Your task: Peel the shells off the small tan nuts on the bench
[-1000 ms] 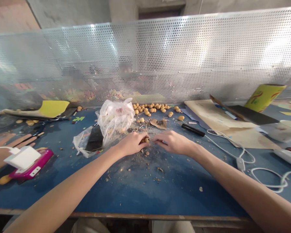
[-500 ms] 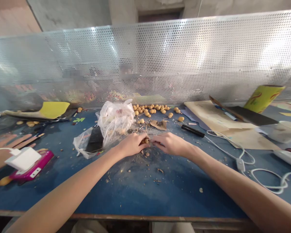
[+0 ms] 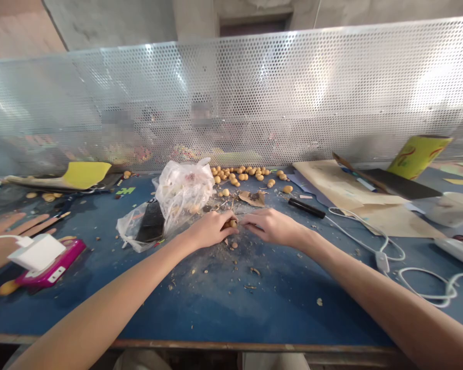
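Note:
Over the middle of the blue table, my left hand is closed round a small round yellow-brown fruit, which looks like a longan. Just to its right is my right hand, its fingers bent and pressed together; whether something small is between them is hidden. Bits of peel and a small brown piece lie below the hands. Behind them rest a dry brown leaf and a pile of similar fruits. A crumpled clear plastic bag stands beyond my left hand, with a black phone-like object beside it.
At the left, another person's hand lies near a magenta power strip with a white charger. Right of my hands are a black stick-like tool with a white cable and brown paper. A perforated metal screen runs behind.
My right hand has shifted very slightly, its fingertips a little farther from the fruit. My left hand stays closed round the fruit in the same place.

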### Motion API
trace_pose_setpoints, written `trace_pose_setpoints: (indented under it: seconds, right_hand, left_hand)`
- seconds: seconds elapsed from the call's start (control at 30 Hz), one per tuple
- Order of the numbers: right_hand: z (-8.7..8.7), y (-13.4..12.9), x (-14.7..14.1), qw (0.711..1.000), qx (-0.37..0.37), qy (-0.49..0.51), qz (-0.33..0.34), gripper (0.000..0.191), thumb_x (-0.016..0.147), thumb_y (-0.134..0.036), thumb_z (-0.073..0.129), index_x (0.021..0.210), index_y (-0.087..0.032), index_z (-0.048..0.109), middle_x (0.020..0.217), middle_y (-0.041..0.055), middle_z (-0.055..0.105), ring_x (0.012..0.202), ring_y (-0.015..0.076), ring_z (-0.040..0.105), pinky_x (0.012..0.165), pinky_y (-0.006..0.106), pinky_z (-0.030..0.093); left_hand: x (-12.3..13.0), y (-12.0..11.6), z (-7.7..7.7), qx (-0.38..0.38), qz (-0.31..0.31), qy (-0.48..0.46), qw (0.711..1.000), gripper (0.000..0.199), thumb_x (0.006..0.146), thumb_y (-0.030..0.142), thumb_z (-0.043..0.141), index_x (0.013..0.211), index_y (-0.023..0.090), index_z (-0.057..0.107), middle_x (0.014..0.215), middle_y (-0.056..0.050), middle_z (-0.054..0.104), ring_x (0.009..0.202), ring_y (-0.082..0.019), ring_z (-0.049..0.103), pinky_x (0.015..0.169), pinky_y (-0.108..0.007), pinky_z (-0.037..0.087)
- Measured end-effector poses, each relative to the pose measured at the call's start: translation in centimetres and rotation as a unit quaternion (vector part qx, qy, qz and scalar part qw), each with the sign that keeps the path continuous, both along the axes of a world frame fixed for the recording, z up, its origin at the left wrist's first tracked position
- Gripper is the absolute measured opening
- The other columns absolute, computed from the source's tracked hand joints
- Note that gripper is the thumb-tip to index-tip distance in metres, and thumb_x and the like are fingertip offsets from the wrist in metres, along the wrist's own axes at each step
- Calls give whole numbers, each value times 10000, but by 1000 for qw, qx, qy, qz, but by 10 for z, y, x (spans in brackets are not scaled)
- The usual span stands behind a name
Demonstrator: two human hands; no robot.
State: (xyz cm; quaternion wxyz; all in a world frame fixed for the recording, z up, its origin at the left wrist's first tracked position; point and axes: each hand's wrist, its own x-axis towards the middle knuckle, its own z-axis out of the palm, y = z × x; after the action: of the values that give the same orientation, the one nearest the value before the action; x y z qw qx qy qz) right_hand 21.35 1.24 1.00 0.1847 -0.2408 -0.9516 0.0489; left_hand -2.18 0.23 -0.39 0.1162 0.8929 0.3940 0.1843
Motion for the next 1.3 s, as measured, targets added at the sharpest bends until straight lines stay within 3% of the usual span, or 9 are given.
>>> trace_pose_setpoints:
  seconds: [0.4,1.3]
  right_hand:
    - [0,-2,-1,999,29,4,11,216,964,-197,461,1044,-155,657,831,64,671,723,149,589,668,278,456]
    - [2,-1,0,1000,-31,-2,-4,189,960,-193,472,1016,-170,651,824,42,683,707,131,594,656,259,441]
  left_hand:
    - [0,1,-2,2,-1,0,1000,255,930,366,549,1126,205,577,851,-49,700,775,-206,654,642,-296,436]
    - [2,0,-4,17,-1,1,1000,242,927,334,565,1131,204,576,918,-62,711,852,-230,674,686,-310,470]
